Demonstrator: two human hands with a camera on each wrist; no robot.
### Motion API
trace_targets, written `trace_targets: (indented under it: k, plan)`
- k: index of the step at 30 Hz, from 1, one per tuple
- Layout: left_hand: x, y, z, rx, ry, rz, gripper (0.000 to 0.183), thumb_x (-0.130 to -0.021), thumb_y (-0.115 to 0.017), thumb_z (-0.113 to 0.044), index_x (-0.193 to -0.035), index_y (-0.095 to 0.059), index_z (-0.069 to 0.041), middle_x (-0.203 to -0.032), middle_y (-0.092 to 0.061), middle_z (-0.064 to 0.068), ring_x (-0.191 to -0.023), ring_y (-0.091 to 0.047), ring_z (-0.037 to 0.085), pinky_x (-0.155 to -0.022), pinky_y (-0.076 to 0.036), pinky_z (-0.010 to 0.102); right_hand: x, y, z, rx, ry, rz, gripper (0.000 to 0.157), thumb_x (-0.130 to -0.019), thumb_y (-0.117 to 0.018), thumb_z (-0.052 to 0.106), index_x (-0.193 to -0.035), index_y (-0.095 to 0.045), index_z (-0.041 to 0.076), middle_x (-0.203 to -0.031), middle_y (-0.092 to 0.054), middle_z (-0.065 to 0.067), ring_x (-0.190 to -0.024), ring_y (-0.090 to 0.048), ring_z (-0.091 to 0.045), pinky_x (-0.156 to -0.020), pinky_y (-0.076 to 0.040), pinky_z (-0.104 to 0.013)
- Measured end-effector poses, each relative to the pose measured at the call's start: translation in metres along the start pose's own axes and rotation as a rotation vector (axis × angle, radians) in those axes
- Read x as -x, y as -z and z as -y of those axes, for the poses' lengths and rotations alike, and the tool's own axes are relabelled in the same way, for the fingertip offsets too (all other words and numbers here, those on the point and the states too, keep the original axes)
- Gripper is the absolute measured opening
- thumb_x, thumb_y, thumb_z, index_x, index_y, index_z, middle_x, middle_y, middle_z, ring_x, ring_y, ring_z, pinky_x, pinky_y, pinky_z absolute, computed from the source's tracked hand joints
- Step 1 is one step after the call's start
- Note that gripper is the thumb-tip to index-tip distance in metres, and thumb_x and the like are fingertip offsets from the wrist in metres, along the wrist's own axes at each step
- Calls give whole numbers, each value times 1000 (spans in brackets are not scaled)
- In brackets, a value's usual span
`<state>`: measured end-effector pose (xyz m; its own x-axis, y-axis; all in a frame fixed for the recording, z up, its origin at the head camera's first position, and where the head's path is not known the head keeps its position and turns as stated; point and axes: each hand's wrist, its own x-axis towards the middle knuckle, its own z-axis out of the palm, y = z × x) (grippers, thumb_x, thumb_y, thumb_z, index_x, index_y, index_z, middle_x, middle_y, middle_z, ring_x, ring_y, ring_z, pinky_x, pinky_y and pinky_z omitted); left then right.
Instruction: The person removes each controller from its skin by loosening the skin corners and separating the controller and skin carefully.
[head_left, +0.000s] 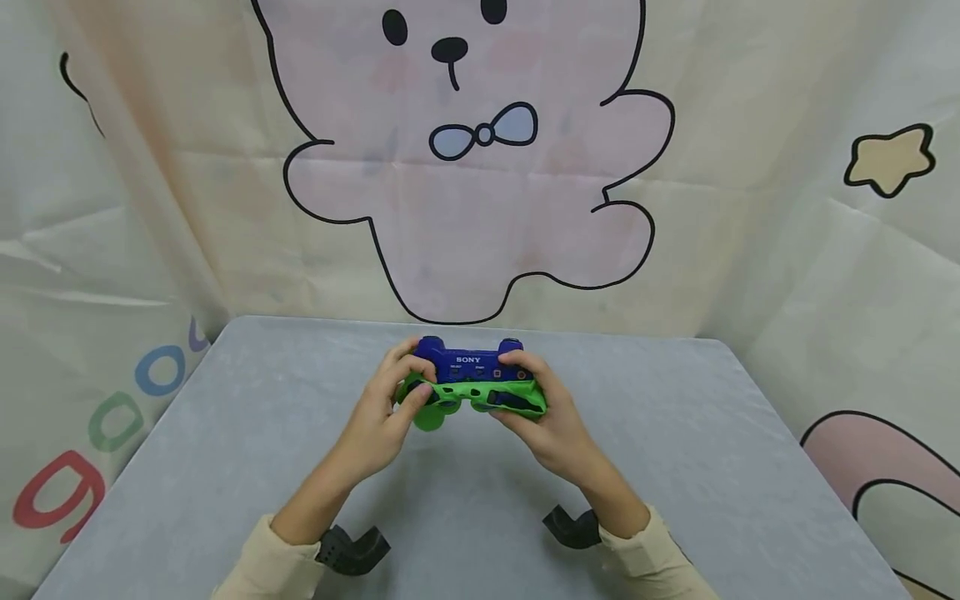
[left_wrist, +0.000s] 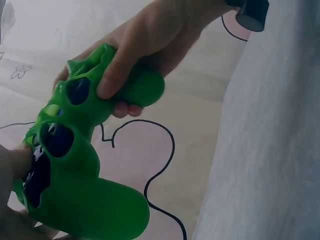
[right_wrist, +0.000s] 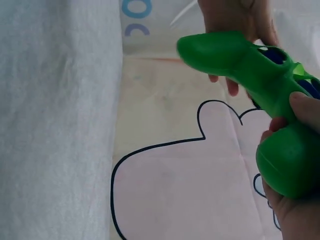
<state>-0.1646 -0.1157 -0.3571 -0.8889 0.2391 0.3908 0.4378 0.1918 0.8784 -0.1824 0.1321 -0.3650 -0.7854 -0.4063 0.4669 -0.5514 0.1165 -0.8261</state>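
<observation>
A blue Sony game controller is held up above the table, with a green, soft-looking cover over its lower side and grips. Its top face with the lettering is bare. My left hand grips the left end, thumb on the green cover and fingers over the blue shell. At the right end my right hand holds it, fingers on top and thumb beneath. In the left wrist view, dark blue shows through openings in the cover. The right wrist view shows the rounded green grips; the blue top is mostly hidden there.
A grey cloth-covered table lies under the hands. Behind it hangs a curtain printed with a bear, with more printed cloth at both sides. A black bracket sticks out from each wrist.
</observation>
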Motion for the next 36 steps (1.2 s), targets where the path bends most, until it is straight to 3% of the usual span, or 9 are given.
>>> trace_targets:
  k: [4,7,13,18,20,22,25,29,36]
  plan:
    - [0,2,-4,38,-22,53,6,-106,-51,-10,-102,-56,-10,-164,-26,15,-154,-22,40,-113,-31,70,-3,2,-3,-7,33,-44,64,-89,-69,-10,-144,-42,8,-138,-48,-19,-109,-61,-14,-81,-60,-27]
    - [0,1,-7,-8,-55,88,5,-106,-51,-12,-105,-56,-14,-167,-19,14,-151,-28,43,-109,-36,68,-5,5,-2,-22,32,-75,64,-88,-69,-11,-144,-42,8,-137,-48,-16,-109,-61,-15,-80,-60,-26]
    - [-1,-3,-6,-29,-92,16,38,-104,-54,-7,-140,-47,-17,-167,-24,12,-149,-36,42,-108,-40,67,-3,10,6,-54,-19,-97,65,-89,-69,-10,-145,-40,6,-139,-45,-5,-106,-59,-17,-78,-59,-27]
    - [-2,2,1,98,-50,3,56,-104,-52,-5,-154,-30,-15,-151,-47,20,-115,-69,24,-87,-59,38,-3,10,9,-140,-40,-79,67,-88,-68,-13,-144,-37,3,-138,-45,-4,-109,-59,-17,-82,-59,-26]
    - [-1,5,2,182,-24,23,55,-105,-51,-6,-154,-29,-13,-147,-50,23,-105,-72,17,-79,-59,29,-3,11,9,-176,-43,-71,67,-89,-68,-12,-145,-36,4,-138,-46,-4,-110,-60,-16,-83,-59,-27]
    - [-1,7,3,262,-15,61,55,-105,-50,-5,-155,-26,-11,-148,-47,27,-106,-72,14,-82,-59,26,-4,12,8,-210,-39,-77,67,-90,-67,-10,-146,-35,6,-138,-46,-4,-109,-62,-15,-84,-59,-27]
    - [-2,9,4,348,-10,144,59,-106,-49,-5,-156,-20,-13,-145,-49,32,-113,-70,14,-91,-58,28,-5,14,7,-265,-26,-89,66,-93,-66,-8,-148,-34,8,-136,-48,-4,-103,-65,-14,-82,-60,-28]
    - [-3,9,5,360,-11,208,63,-105,-50,-5,-156,-15,-17,-130,-60,36,-109,-72,14,-92,-58,31,-6,16,6,-302,-21,-84,65,-95,-65,-4,-150,-33,10,-134,-49,-4,-97,-66,-14,-80,-61,-29]
    - [-3,8,3,321,29,241,76,-102,-55,0,-159,-12,-25,-113,-70,32,-76,-76,17,-66,-62,39,-5,16,6,-284,-12,-110,65,-95,-64,-4,-150,-33,12,-133,-50,-4,-94,-66,-14,-80,-60,-26]
